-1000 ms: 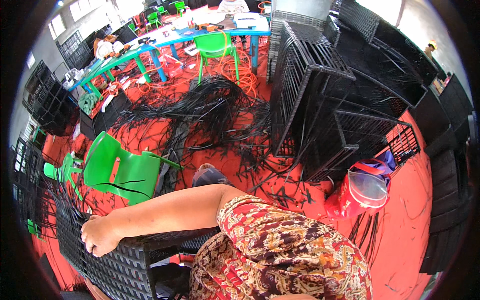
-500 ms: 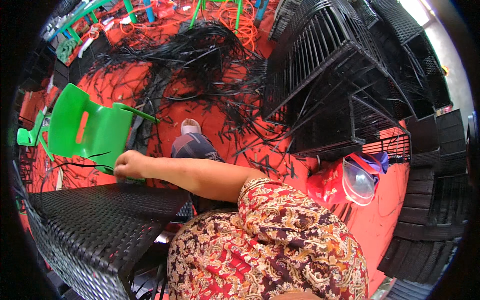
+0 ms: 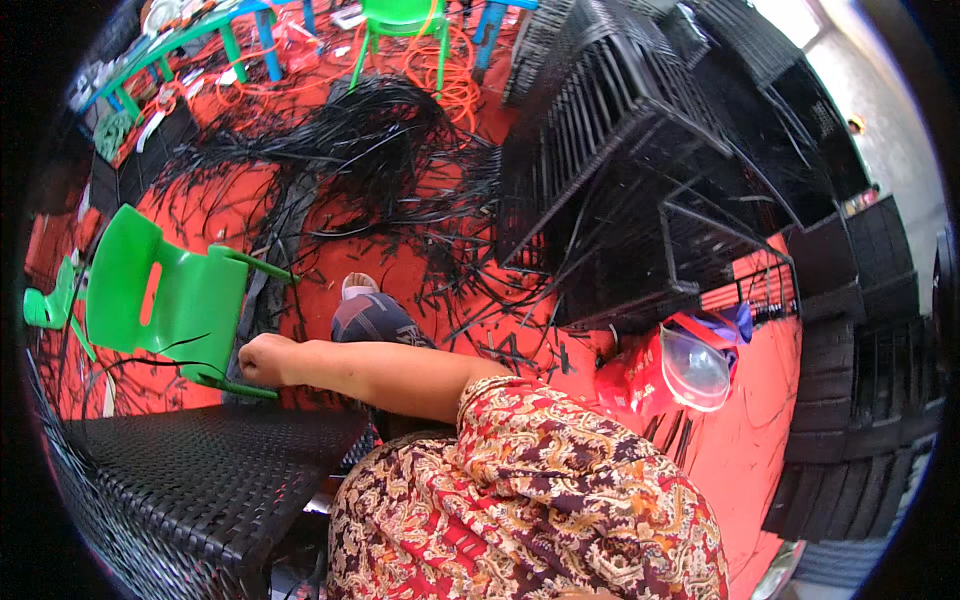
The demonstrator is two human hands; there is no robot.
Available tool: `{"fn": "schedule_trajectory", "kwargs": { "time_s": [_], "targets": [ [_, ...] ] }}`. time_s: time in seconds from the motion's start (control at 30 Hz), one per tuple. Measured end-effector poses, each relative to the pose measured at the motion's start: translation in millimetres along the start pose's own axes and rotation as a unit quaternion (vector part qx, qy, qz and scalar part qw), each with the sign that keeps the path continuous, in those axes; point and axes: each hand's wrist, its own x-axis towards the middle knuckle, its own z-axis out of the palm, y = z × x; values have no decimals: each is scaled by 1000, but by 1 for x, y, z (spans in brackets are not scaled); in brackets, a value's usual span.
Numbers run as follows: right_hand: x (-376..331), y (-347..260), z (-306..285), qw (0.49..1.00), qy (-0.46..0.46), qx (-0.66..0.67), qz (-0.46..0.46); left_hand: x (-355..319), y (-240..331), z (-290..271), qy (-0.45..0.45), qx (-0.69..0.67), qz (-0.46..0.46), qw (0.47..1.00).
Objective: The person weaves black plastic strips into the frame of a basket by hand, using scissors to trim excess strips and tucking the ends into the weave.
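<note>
— So where do we have our hand now?

— Reaching across our body to the far edge of the black woven panel, just below the tipped green chair. The fingers are curled shut like a fist, perhaps gripping a black strand by the chair's leg; we cannot tell for sure.

— And our other hand?

— Out of sight. The panel lies flat before us, probably so we can work along its edge. Beyond the chair, loose black strips litter the red floor.

Red bag beside black crates
</note>
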Motion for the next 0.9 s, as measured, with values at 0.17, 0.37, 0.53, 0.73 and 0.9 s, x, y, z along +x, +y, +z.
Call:
{"fn": "schedule_trajectory", "kwargs": {
  "time_s": [0.17,0.37,0.53,0.73,0.9],
  "targets": [
    [-40,-28,-73,981,22,-191,-10,-2,-2,7,3,-22,21,1000],
    [-137,-13,-85,892,210,-375,-142,-6,-9,16,5,-57,37,998],
    [-155,-8,-104,886,154,-429,-88,-2,-13,25,-6,-73,53,996],
    [-162,-5,-127,892,193,-405,-60,-2,-15,23,-7,-85,57,995],
    [-173,-1,-135,890,211,-402,-43,-4,-23,24,-17,-87,55,995]
  ]
}}
